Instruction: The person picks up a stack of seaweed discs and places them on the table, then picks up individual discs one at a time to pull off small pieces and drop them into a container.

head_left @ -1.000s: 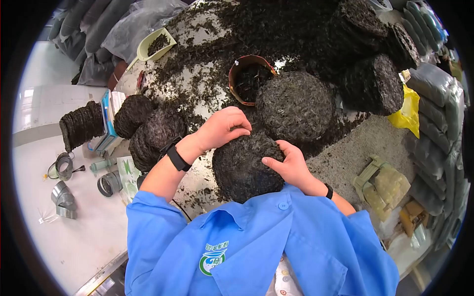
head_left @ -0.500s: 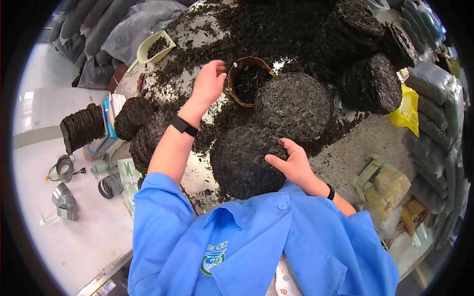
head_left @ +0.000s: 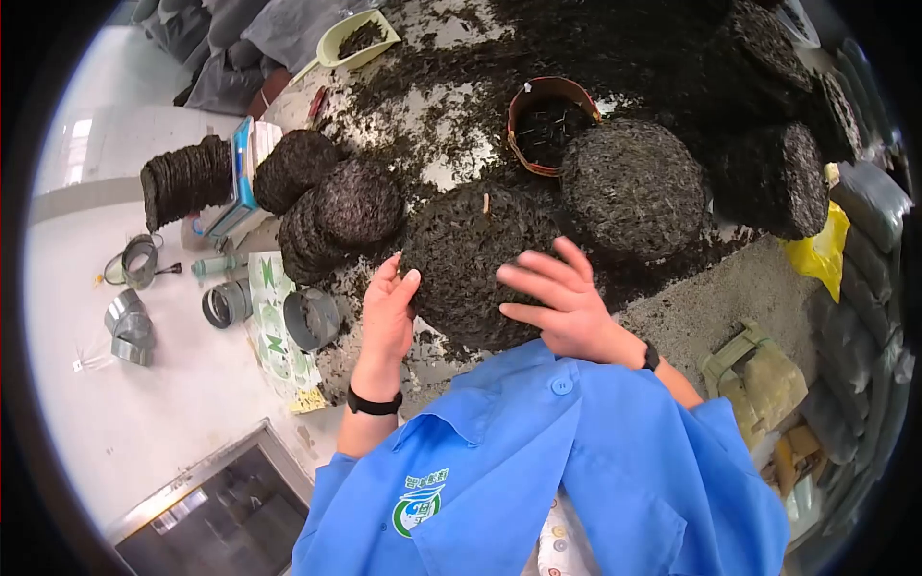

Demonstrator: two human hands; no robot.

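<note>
A dark round cake of pressed leafy flakes [head_left: 471,259] lies in front of my body, with a small pale strip [head_left: 486,204] near its far edge. At its left rim is my left hand [head_left: 388,312], fingers curled and thumb against the edge. My right hand [head_left: 567,302], slightly blurred, is spread over the right side of the cake; whether its fingertips touch is hard to tell. Just beyond to the right sits a second round cake [head_left: 634,187]. A reddish-rimmed round container [head_left: 520,144] with dark flakes in it stands behind them.
Loose dark flakes [head_left: 442,77] cover much of the table. A pale green scoop [head_left: 336,40] lies at the back. Several smaller cakes [head_left: 360,202] are piled on the left, near metal rings [head_left: 311,320]. A yellow bag [head_left: 816,250] and stacked grey bags [head_left: 864,202] line the right.
My left hand has come back from beside the container to the cake's left rim. My right hand has opened and shifted from the rim over the cake. The view has swung left.
</note>
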